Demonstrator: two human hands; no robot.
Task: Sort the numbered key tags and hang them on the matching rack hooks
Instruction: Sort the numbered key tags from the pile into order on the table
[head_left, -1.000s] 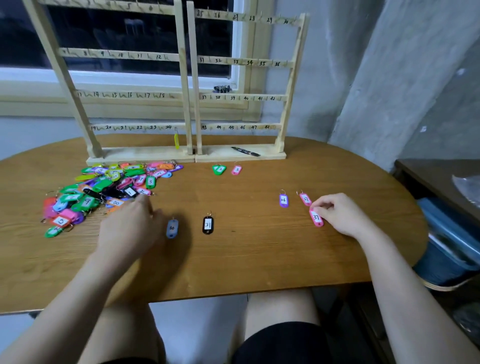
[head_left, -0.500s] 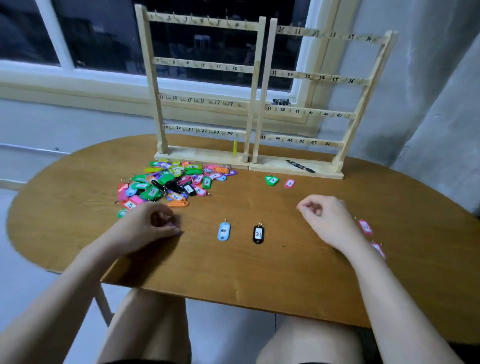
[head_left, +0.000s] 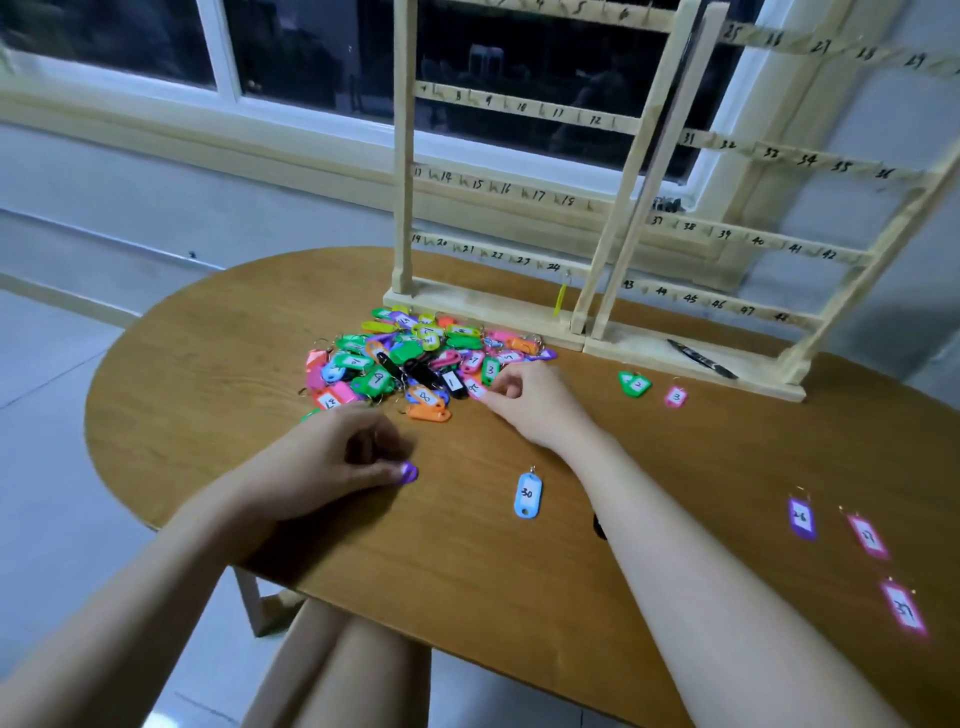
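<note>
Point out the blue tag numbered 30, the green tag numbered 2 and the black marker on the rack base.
blue tag numbered 30 (head_left: 528, 494): head view, on its white label.
green tag numbered 2 (head_left: 637, 385): head view, on its label.
black marker (head_left: 701, 358): head view, mid-barrel.

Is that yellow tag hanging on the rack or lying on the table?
Hanging: the yellow tag dangles upright under the number 24 on the rack, beside its post.

Oval wooden table (head_left: 218, 332), dark window (head_left: 311, 52), grey wall (head_left: 156, 197)
</note>
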